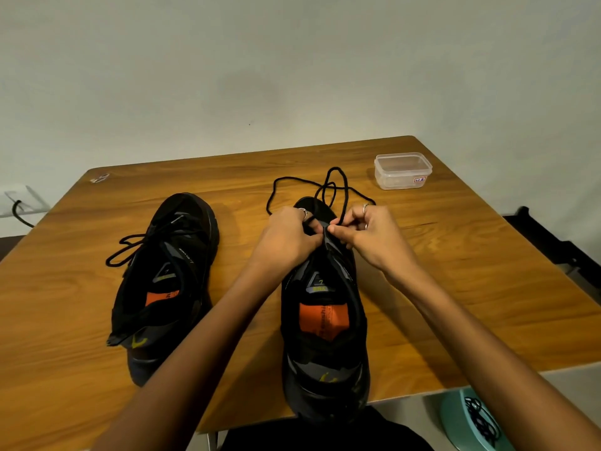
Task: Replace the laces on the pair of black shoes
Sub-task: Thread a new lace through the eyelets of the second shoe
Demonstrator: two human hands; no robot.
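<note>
Two black shoes with orange insoles stand on the wooden table (455,288), toes pointing away from me. The left shoe (169,281) has a black lace threaded loosely, with loops hanging off its left side. Both my hands work at the toe end of the right shoe (325,320). My left hand (286,236) pinches the shoe's upper at the lowest eyelets. My right hand (364,232) pinches a black lace (338,190), whose loose loops lie on the table beyond the toe. Which eyelet the lace passes through is hidden by my fingers.
An empty clear plastic box (402,170) stands at the table's far right corner. A small metal object (99,178) lies at the far left corner. Below the table's right edge, a teal dish (461,421) holds a dark cord. The wall is close behind the table.
</note>
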